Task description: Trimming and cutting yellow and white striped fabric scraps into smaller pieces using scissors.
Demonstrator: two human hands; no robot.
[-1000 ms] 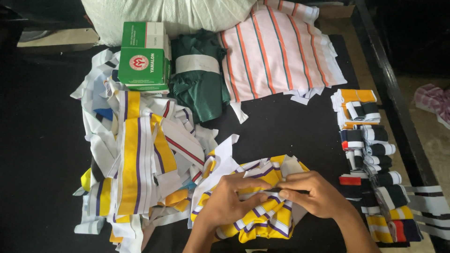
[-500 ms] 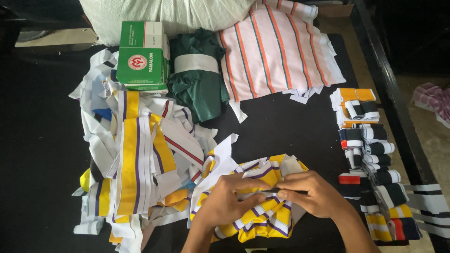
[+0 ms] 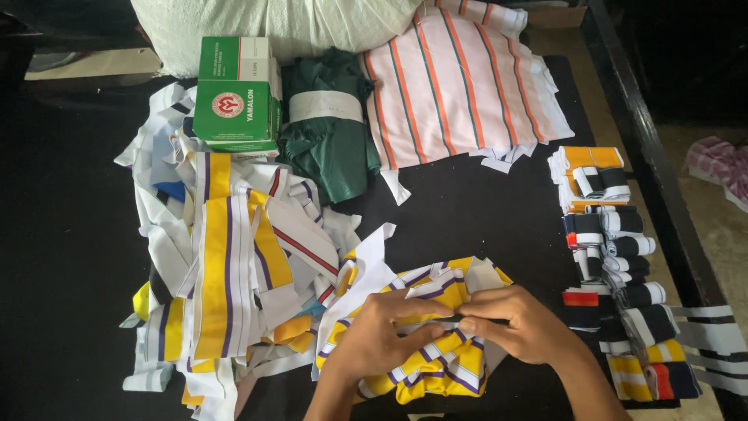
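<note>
Yellow, white and purple striped fabric pieces (image 3: 436,343) are lying bunched at the near edge of the black table (image 3: 70,312), and both hands are pressing down on them. Left hand (image 3: 382,331) and right hand (image 3: 518,323) are meeting fingertip to fingertip, pinching a thin dark strip (image 3: 460,320) across the bundle. Left of them a heap of striped scraps (image 3: 226,265) is spreading out; right, folded striped bundles (image 3: 615,257) are lining up. Farther off are sitting a green box (image 3: 234,97), green cloth (image 3: 327,132) and pink striped fabric (image 3: 460,93).
</note>
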